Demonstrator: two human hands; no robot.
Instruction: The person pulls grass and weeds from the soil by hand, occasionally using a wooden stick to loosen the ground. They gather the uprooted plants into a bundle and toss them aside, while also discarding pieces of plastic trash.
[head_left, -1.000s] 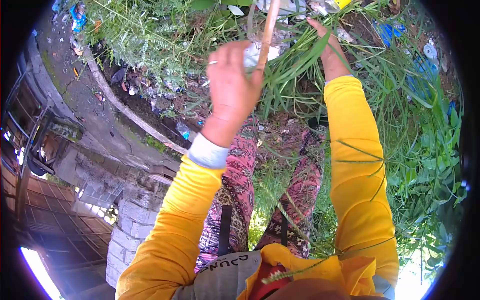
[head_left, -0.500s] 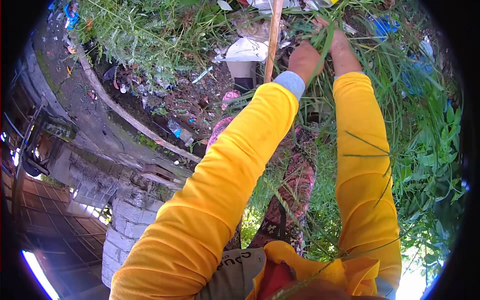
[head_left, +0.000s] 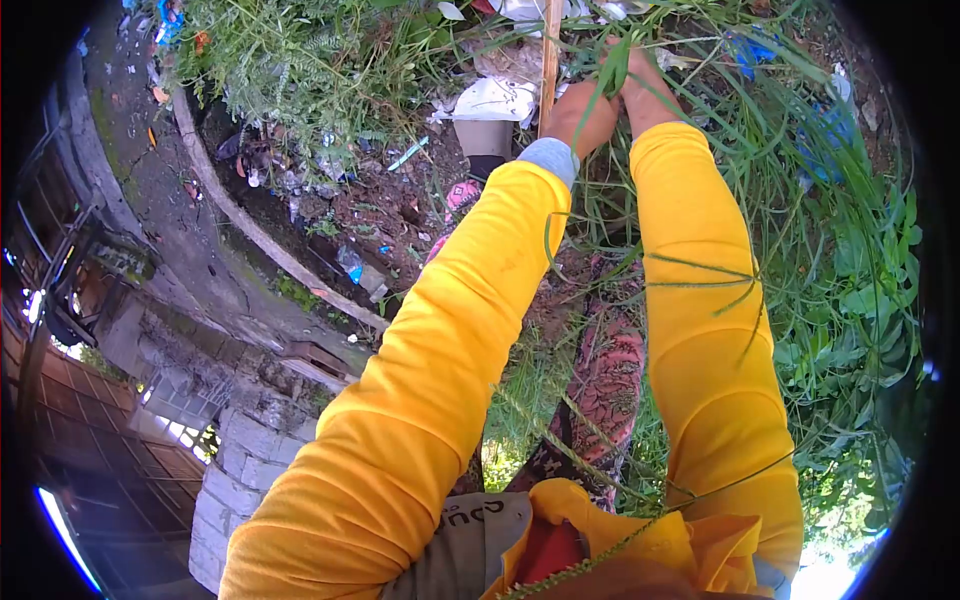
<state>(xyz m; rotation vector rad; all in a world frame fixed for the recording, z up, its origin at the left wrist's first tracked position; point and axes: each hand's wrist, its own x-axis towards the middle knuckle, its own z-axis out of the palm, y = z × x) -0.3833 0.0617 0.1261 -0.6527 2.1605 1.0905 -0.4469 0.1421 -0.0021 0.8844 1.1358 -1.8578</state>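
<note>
My left hand (head_left: 583,116) is closed in a fist around long green grass blades (head_left: 614,68), which rise between my two hands. Close beside it, my right hand (head_left: 645,84) reaches into the same clump, its fingers curled and partly covered by blades. Just left of my left hand a thin wooden stick (head_left: 550,60) stands upright. Loose grass stems also lie across my yellow right sleeve (head_left: 700,260).
A white plastic piece (head_left: 497,100) lies over my boot (head_left: 484,137). Scattered litter covers the soil on the left, beside a curved root or pipe (head_left: 215,193) and a concrete edge. Blue plastic (head_left: 752,52) lies among tall grass on the right. Feathery weeds (head_left: 290,70) grow at upper left.
Both hands have shifted a little left and come closer together, still in the grass. The right forearm has moved left, and grass on the right leans differently.
</note>
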